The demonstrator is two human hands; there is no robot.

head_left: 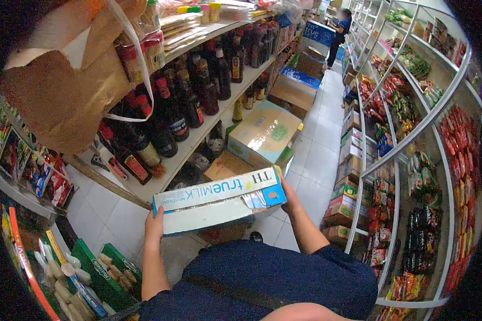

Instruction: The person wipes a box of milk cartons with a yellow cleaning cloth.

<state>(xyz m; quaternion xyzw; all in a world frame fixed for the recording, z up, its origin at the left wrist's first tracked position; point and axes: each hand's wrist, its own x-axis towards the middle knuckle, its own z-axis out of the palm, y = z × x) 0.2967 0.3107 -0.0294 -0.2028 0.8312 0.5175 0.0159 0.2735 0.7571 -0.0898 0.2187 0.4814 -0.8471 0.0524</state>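
In the centre of the frame, a person is holding a long blue and white cardboard milk carton case (219,199) level above a shop aisle floor. The left hand (154,224) is gripping its left end, and the right hand (290,193) is clasping the right end, though its fingers are mostly hidden. The case is probably stiff and fairly heavy, best held at both ends. Dark glass sauce bottles (171,115) are filling the white shelf (198,134) at upper left
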